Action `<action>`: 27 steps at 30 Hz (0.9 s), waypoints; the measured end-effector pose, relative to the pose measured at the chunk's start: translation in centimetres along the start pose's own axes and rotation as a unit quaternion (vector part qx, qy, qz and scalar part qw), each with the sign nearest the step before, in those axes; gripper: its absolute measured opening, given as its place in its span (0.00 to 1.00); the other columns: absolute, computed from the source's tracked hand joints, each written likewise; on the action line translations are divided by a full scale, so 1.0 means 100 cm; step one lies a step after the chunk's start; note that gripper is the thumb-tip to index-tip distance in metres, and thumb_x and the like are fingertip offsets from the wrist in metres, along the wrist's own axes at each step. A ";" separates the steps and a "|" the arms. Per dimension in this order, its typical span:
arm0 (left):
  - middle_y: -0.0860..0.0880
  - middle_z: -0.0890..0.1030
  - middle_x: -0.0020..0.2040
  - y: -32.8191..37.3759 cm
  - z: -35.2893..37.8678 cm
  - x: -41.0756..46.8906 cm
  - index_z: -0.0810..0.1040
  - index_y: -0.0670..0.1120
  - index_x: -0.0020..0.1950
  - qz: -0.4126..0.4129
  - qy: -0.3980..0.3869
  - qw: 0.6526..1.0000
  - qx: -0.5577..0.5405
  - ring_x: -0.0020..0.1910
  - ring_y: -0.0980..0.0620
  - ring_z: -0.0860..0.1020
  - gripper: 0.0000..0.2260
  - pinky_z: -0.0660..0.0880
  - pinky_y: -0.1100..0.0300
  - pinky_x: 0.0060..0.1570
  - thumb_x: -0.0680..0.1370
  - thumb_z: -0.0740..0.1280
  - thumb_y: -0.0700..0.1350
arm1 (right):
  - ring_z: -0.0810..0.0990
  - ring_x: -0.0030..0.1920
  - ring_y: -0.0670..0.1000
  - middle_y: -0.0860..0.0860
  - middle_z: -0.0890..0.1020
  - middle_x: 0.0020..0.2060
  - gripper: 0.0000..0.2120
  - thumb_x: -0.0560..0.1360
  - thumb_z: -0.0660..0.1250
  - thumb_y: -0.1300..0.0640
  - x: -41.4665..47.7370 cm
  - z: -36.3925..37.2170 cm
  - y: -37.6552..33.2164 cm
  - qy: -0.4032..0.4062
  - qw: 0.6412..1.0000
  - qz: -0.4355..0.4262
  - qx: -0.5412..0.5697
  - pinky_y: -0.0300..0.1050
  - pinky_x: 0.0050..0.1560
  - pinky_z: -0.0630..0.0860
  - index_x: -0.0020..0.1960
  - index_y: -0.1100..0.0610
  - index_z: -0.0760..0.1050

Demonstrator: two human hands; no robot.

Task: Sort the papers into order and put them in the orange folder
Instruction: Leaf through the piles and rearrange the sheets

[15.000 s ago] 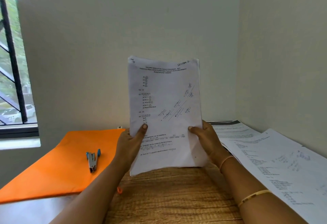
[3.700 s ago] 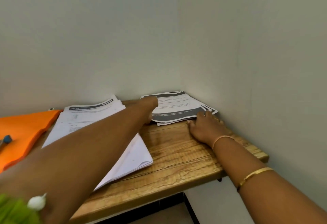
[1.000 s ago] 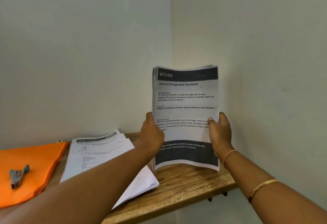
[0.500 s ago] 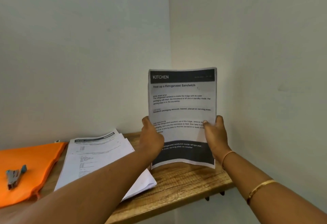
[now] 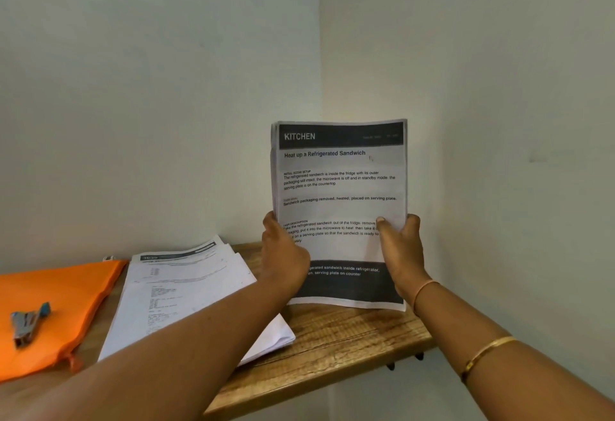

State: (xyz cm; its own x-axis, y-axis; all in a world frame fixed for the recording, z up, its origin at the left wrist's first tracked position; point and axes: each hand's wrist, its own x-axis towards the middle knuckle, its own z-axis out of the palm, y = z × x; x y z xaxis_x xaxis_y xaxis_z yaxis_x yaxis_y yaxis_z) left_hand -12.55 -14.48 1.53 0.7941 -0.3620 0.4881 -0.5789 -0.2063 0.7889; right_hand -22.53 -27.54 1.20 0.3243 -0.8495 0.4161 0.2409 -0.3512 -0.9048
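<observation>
I hold a stack of printed sheets (image 5: 339, 187) upright over the right end of the wooden desk; its top page has a dark header reading KITCHEN. My left hand (image 5: 283, 257) grips the stack's left edge and my right hand (image 5: 401, 251) grips its right edge, thumb on the front. A second pile of white papers (image 5: 186, 294) lies flat on the desk to the left. The orange folder (image 5: 56, 300) lies flat at the far left.
A small stapler (image 5: 28, 322) rests on the orange folder. The wooden desk (image 5: 346, 337) sits in a corner, with walls behind and to the right. Its right end stops just past my right wrist.
Since 3.7 s ago I have lifted the KITCHEN stack from the desk's back right corner. Over the last second the sheets have been squared into an even stack and stay upright.
</observation>
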 end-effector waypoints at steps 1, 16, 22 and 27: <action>0.44 0.69 0.64 -0.001 0.000 0.000 0.54 0.46 0.71 0.000 -0.011 1.000 0.008 0.58 0.48 0.72 0.28 0.76 0.56 0.51 0.76 0.64 0.33 | 0.76 0.53 0.54 0.54 0.76 0.58 0.14 0.80 0.59 0.56 0.000 0.001 0.000 0.005 1.000 -0.001 -0.007 0.48 0.51 0.75 0.63 0.58 0.64; 0.45 0.73 0.60 -0.018 -0.009 0.006 0.60 0.46 0.65 -0.031 -0.044 0.998 0.031 0.52 0.49 0.74 0.20 0.77 0.54 0.51 0.78 0.64 0.36 | 0.75 0.43 0.50 0.53 0.75 0.53 0.07 0.82 0.54 0.59 -0.012 0.008 0.006 0.024 0.995 -0.070 -0.071 0.39 0.37 0.72 0.58 0.59 0.64; 0.44 0.72 0.63 -0.029 -0.007 0.006 0.60 0.45 0.67 -0.059 -0.109 0.989 0.082 0.58 0.45 0.75 0.22 0.77 0.51 0.56 0.77 0.66 0.36 | 0.73 0.46 0.56 0.56 0.75 0.49 0.05 0.80 0.55 0.60 -0.019 0.004 0.047 -0.005 0.991 0.023 -0.134 0.51 0.49 0.73 0.55 0.59 0.63; 0.45 0.73 0.61 -0.026 -0.007 0.009 0.60 0.46 0.67 -0.042 -0.131 0.987 0.085 0.52 0.48 0.75 0.24 0.77 0.58 0.49 0.77 0.68 0.39 | 0.75 0.49 0.59 0.56 0.77 0.48 0.06 0.79 0.55 0.61 -0.013 0.000 0.050 -0.031 0.985 0.052 -0.163 0.55 0.53 0.74 0.55 0.58 0.65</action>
State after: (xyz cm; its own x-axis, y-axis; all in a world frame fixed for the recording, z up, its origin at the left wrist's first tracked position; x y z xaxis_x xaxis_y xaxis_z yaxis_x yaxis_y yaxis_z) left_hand -10.20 -13.58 0.17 0.7792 -0.5542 0.2927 -0.5525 -0.3870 0.7382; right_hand -21.73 -28.21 -3.83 0.3897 -0.8653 0.3152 -0.0997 -0.3798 -0.9197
